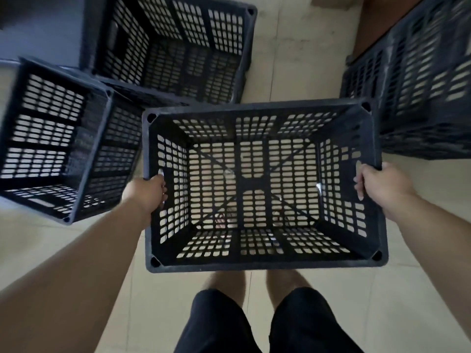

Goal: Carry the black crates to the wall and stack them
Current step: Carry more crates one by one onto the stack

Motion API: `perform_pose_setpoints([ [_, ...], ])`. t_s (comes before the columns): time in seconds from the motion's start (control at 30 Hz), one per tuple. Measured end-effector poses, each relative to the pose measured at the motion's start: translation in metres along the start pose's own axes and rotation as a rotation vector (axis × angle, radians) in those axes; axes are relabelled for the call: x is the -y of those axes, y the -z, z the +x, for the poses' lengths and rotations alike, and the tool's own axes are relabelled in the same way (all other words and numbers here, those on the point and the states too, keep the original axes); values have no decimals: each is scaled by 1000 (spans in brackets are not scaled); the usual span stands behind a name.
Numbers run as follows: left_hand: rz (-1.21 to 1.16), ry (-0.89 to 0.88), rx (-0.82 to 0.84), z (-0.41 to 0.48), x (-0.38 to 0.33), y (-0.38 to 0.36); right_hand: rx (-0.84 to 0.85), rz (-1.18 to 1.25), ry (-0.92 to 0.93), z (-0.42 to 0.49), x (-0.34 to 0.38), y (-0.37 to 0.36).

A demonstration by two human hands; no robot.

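I see right crate (420, 80) blurred, cut off by frame. Four crates: held crate (251, 183), ends clamped by left hand (149, 192), right hand (382, 186); left crate (58, 138), far crate (173, 47) beyond grip.

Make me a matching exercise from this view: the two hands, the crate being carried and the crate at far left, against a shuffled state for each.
Column one:
1. left hand
2. right hand
3. carried crate
4. far-left crate

Column two:
A. grips the right rim
B. touched by neither hand
C. empty, held between both hands
D. grips the left rim

Pairs: 1-D, 2-A, 3-C, 4-B
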State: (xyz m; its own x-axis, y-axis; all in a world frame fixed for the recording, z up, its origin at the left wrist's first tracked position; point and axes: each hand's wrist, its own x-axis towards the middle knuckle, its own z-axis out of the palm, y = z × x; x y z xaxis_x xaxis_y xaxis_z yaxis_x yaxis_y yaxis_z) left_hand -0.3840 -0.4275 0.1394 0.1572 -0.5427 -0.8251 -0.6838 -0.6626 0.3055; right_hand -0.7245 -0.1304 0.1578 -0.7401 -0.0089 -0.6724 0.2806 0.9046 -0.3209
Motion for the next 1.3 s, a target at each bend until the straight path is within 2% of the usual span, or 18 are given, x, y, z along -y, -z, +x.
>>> perform_pose_setpoints([
  [0.37,-57,-83,-15,-194,-46,145,-66,-101,127,-193,76,144],
  [0.6,-140,-129,-15,-259,-48,201,-110,-101,262,-251,117,189],
  [0.7,-165,-131,-73,-286,-45,213,-88,-149,337,-266,142,201],
  [0.8,-199,-108,-176,-313,-27,218,-34,-218,419,-272,171,207],
  [0.97,-310,27,-324,-349,34,215,50,-365,568,-271,210,194],
  [1.13,-547,161,-445,-404,116,193,91,-569,797,-278,236,158],
  [1.3,-783,281,-556,-465,209,171,221,-730,1014,-350,238,112],
])
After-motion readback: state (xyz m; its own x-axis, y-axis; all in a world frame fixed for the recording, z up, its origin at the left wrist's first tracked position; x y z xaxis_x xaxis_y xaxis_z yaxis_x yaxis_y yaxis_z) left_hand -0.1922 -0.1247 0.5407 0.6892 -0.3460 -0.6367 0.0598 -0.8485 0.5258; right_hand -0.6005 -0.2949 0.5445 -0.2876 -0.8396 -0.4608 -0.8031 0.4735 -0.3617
